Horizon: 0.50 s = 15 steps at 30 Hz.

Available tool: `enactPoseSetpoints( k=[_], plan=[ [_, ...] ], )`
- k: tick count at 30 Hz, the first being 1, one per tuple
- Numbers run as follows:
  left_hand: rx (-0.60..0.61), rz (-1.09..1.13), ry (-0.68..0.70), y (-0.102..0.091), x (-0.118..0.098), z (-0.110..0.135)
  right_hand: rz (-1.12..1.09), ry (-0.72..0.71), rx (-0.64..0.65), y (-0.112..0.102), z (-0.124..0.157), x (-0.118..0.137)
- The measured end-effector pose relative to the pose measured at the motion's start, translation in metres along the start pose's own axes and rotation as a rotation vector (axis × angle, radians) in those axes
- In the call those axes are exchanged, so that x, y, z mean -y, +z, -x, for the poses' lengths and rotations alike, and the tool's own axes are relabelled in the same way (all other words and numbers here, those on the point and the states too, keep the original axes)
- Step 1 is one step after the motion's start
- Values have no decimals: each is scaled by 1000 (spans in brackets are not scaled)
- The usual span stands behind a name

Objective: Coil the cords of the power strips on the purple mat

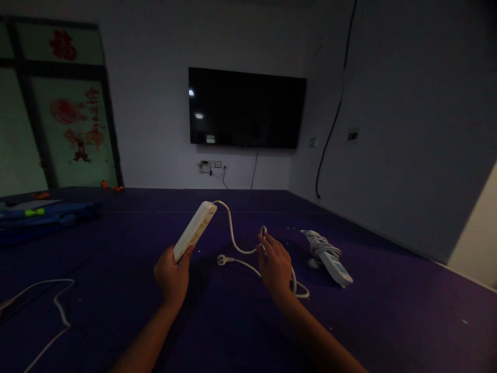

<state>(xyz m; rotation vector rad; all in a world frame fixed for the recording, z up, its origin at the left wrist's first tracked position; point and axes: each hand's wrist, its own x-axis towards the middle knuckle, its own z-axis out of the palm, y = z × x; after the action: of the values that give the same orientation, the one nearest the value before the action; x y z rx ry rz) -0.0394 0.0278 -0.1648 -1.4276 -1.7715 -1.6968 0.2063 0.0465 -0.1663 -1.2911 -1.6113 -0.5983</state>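
Observation:
A white power strip (195, 228) is tilted up in my left hand (172, 274), which is closed around its lower end. From the strip's upper end a white cord (233, 233) curves down and across to my right hand (275, 261). The fingers of that hand are bent and pressed around the cord, part of which loops above the fingertips. More of the cord lies in a loop beyond my right wrist. Its plug (222, 260) hangs or rests between my two hands; I cannot tell which.
On the purple floor (233, 331) to the right lies a second power strip (337, 269), its cord wound around it. A thin white cable (58, 305) runs at the left. Blue cloth (58, 217) lies farther left. A television (248, 109) hangs on the far wall.

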Motion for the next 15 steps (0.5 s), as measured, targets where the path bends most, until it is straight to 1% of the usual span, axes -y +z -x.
enactPoseSetpoints(
  k=[4, 6, 8, 12, 14, 15],
  plan=[
    [-65, 75, -199, 0, 4, -5, 87, -6, 105, 0, 0, -2],
    [-107, 116, -300, -2, 4, -7, 138, 16, 168, 2, 0, -7],
    [-161, 151, -375, -4, 3, -11, 190, 62, 265, 6, 1, -14],
    [-260, 223, -427, -12, -1, -17, 254, 172, 472, 19, 9, -33],
    [-261, 309, -439, -14, -4, -18, 254, 217, 553, 25, 14, -40],
    [-240, 373, -453, -14, -5, -18, 247, 238, 587, 28, 16, -43]
  ],
)
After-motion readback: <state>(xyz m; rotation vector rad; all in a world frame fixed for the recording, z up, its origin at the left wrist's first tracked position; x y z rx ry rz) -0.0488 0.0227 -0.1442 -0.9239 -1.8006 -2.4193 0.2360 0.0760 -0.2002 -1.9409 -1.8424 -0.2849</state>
